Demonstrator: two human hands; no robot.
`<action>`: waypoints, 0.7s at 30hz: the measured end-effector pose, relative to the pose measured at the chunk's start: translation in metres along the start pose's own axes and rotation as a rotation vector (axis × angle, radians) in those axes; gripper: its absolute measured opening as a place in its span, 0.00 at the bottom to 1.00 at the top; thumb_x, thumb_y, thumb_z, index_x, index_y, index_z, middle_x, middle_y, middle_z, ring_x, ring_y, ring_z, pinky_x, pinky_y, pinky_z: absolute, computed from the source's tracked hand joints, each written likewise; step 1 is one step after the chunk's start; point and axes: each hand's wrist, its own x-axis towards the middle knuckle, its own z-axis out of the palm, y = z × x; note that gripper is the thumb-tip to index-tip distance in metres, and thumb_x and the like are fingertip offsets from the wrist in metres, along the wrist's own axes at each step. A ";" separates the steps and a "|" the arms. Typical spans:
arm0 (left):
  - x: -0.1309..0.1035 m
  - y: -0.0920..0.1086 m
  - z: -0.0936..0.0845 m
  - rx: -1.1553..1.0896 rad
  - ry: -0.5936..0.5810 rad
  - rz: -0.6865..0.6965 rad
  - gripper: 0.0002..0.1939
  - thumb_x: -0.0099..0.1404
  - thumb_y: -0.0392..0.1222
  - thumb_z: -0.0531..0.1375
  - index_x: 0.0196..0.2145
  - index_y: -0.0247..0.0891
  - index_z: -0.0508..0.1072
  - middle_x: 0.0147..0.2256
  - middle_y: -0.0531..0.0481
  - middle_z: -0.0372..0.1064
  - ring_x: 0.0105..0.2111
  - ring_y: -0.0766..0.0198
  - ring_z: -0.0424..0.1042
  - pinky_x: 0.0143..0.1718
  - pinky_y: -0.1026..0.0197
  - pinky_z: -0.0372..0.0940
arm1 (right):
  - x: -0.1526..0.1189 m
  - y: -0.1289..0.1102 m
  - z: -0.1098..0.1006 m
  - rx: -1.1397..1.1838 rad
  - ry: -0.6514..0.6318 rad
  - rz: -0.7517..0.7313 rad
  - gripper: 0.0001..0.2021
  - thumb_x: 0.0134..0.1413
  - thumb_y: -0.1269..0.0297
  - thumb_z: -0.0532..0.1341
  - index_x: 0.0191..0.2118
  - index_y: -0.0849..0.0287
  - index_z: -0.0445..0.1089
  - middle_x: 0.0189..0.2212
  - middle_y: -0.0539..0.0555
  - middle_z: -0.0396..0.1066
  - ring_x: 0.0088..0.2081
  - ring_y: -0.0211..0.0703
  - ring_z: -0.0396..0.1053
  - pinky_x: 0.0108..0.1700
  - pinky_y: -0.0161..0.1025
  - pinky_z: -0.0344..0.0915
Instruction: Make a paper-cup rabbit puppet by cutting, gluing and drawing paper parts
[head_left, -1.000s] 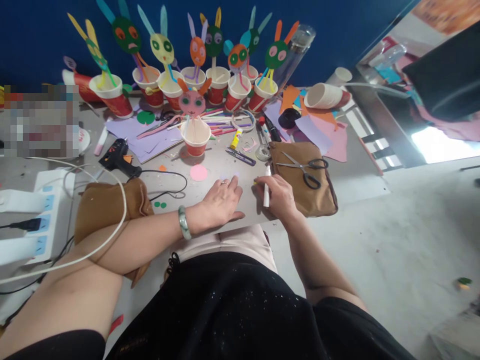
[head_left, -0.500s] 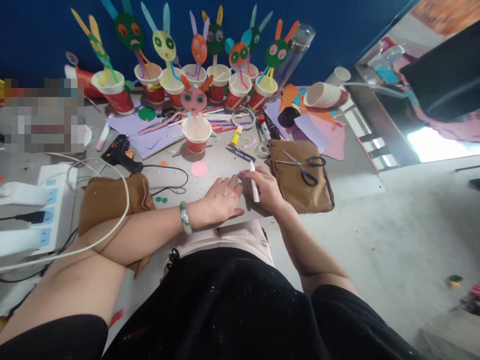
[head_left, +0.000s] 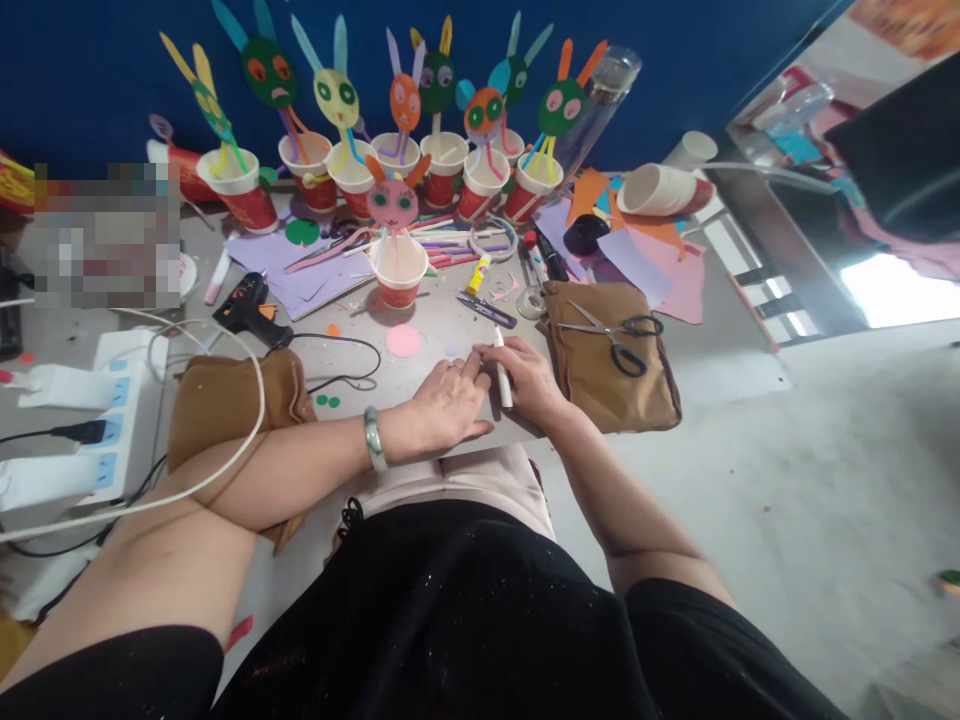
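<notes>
My right hand [head_left: 531, 382] is closed around a white marker pen [head_left: 502, 378], which stands nearly upright; what its lower tip touches is hidden. Close beside it, my left hand [head_left: 444, 402] lies flat on the table with its fingers stretched out, fingertips near the right hand's fingers. A pink paper circle [head_left: 403, 340] lies just beyond the left hand. Small thread snips [head_left: 486, 308] and a yellow glue stick [head_left: 478, 274] are past the fingertips. Ahead stands a paper cup [head_left: 399, 272] with a pink paper rabbit face [head_left: 393, 203] on it.
Several cups with paper rabbit figures [head_left: 336, 98] line the blue back wall. Scissors [head_left: 615, 332] rest on a brown pouch [head_left: 600, 390] at right. At left are a black glue gun [head_left: 251, 312], its cord, another brown pouch [head_left: 236, 405] and a power strip [head_left: 124, 400].
The whole view has shifted slightly, so things sit a little further right. The left fingers are slightly closer to the right hand, which keeps its hold on the marker pen.
</notes>
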 end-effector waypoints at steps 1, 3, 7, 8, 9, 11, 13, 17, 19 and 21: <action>0.000 0.000 0.001 -0.004 0.001 -0.001 0.31 0.69 0.56 0.61 0.58 0.25 0.68 0.67 0.22 0.56 0.59 0.39 0.67 0.59 0.45 0.60 | 0.000 0.001 -0.001 0.008 -0.006 0.002 0.18 0.63 0.68 0.58 0.56 0.54 0.73 0.46 0.59 0.80 0.48 0.54 0.74 0.50 0.52 0.75; 0.000 0.000 0.002 -0.009 -0.002 -0.006 0.30 0.69 0.56 0.62 0.57 0.27 0.68 0.68 0.23 0.56 0.60 0.39 0.67 0.59 0.45 0.59 | 0.000 0.002 -0.002 0.021 -0.016 0.011 0.17 0.63 0.68 0.58 0.56 0.53 0.73 0.46 0.59 0.80 0.48 0.54 0.74 0.50 0.53 0.75; 0.002 0.001 0.004 -0.003 -0.007 -0.015 0.30 0.69 0.56 0.63 0.56 0.27 0.69 0.68 0.24 0.56 0.59 0.40 0.67 0.59 0.45 0.60 | -0.001 0.001 -0.003 0.028 -0.001 0.013 0.14 0.65 0.67 0.58 0.52 0.53 0.74 0.44 0.59 0.81 0.47 0.54 0.74 0.50 0.53 0.75; 0.002 0.001 0.004 0.000 -0.006 -0.013 0.30 0.69 0.56 0.62 0.57 0.27 0.69 0.68 0.23 0.56 0.59 0.40 0.68 0.59 0.45 0.60 | -0.002 0.001 -0.003 0.022 0.004 0.012 0.13 0.65 0.67 0.57 0.51 0.53 0.75 0.45 0.59 0.81 0.46 0.53 0.74 0.49 0.52 0.75; 0.003 0.001 0.004 0.003 -0.005 -0.010 0.31 0.69 0.56 0.62 0.57 0.26 0.69 0.68 0.22 0.55 0.59 0.40 0.68 0.59 0.46 0.60 | -0.002 0.001 -0.003 0.016 0.011 0.008 0.13 0.65 0.67 0.57 0.50 0.53 0.75 0.45 0.59 0.81 0.46 0.53 0.74 0.49 0.52 0.75; 0.003 0.001 0.003 0.010 -0.008 -0.003 0.31 0.69 0.57 0.62 0.57 0.26 0.70 0.68 0.22 0.55 0.59 0.41 0.68 0.58 0.46 0.60 | -0.002 0.001 -0.002 0.014 0.016 0.004 0.12 0.65 0.68 0.57 0.50 0.54 0.74 0.45 0.59 0.81 0.46 0.53 0.74 0.49 0.52 0.75; 0.003 0.001 0.002 0.017 -0.017 -0.004 0.31 0.69 0.58 0.62 0.57 0.27 0.70 0.68 0.23 0.55 0.59 0.41 0.68 0.58 0.46 0.61 | -0.001 0.001 -0.003 0.030 0.015 0.013 0.13 0.65 0.68 0.57 0.51 0.53 0.74 0.44 0.59 0.81 0.46 0.53 0.75 0.49 0.52 0.75; 0.002 0.002 0.000 0.021 -0.031 -0.012 0.31 0.70 0.57 0.61 0.58 0.27 0.70 0.68 0.23 0.56 0.58 0.42 0.69 0.58 0.46 0.61 | 0.001 -0.002 -0.005 0.097 0.024 0.055 0.11 0.65 0.64 0.59 0.50 0.53 0.74 0.47 0.59 0.81 0.47 0.53 0.76 0.50 0.52 0.75; 0.002 0.001 0.001 0.009 -0.029 -0.008 0.30 0.70 0.57 0.61 0.58 0.28 0.70 0.68 0.24 0.56 0.57 0.41 0.68 0.58 0.46 0.61 | 0.001 -0.005 -0.007 0.135 0.072 0.093 0.11 0.67 0.62 0.57 0.50 0.52 0.74 0.48 0.58 0.81 0.47 0.51 0.77 0.50 0.51 0.76; 0.002 0.000 0.001 -0.006 -0.032 -0.003 0.29 0.70 0.57 0.60 0.58 0.29 0.70 0.68 0.25 0.56 0.57 0.41 0.69 0.57 0.45 0.61 | 0.002 -0.010 -0.009 0.166 0.146 0.151 0.12 0.70 0.60 0.55 0.52 0.52 0.73 0.47 0.58 0.81 0.47 0.50 0.79 0.52 0.50 0.76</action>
